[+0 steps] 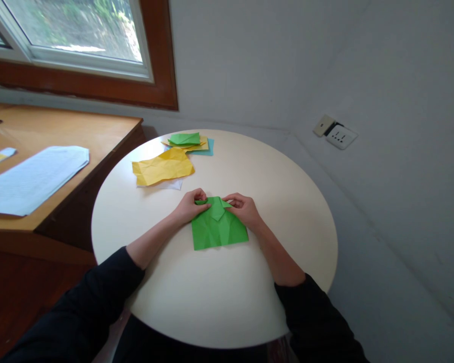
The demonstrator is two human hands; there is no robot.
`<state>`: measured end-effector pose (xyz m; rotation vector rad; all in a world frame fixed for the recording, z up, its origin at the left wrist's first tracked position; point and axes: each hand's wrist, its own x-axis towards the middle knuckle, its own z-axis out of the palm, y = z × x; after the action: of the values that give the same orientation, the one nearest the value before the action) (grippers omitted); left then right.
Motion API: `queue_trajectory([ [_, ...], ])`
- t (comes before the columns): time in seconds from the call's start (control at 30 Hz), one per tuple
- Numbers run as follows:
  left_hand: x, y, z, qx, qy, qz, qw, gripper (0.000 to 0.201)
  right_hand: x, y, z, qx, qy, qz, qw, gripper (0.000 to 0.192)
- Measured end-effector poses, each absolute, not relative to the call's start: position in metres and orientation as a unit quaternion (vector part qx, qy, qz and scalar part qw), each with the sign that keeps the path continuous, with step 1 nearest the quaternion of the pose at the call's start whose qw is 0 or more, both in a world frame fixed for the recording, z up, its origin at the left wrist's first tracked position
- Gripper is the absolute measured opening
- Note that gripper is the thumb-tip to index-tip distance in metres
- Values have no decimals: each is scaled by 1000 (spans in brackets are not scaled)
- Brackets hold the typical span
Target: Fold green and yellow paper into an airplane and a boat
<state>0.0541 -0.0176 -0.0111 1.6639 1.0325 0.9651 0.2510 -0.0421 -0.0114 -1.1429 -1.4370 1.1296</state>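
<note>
A creased sheet of green paper (220,229) lies on the round white table (219,292), with a small pointed flap folded down at the middle of its far edge. My left hand (192,205) pinches the far left corner, thumb on top and fingers curled behind. At the far right side, my right hand (243,207) has its fingers closed on a folded edge beside the flap. The near part of the sheet spreads toward me, showing several crease lines.
Beyond my left hand lie a crumpled yellow sheet (164,167) over white paper, and a stack of folded green paper (184,138), yellow and blue sheets. A wooden desk (109,128) on the left bears white papers (38,176). A wall with a socket (341,135) stands at right.
</note>
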Motion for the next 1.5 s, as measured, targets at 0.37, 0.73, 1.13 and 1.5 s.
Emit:
queue_trajectory([
  [0.37, 55, -17, -12, 674, 413, 396, 467, 23, 254, -39, -15, -433, -660, 420, 447, 25],
  [0.73, 56, -20, -9, 652, 415, 401, 492, 23, 254, -47, -2, -445, -728, 373, 364, 32],
  [1.13, 55, -20, -10, 653, 406, 402, 498, 22, 254, -41, -14, -440, -705, 387, 398, 25],
  [1.5, 54, -23, -6, 665, 367, 379, 529, 30, 253, -39, -17, -446, -663, 396, 453, 30],
])
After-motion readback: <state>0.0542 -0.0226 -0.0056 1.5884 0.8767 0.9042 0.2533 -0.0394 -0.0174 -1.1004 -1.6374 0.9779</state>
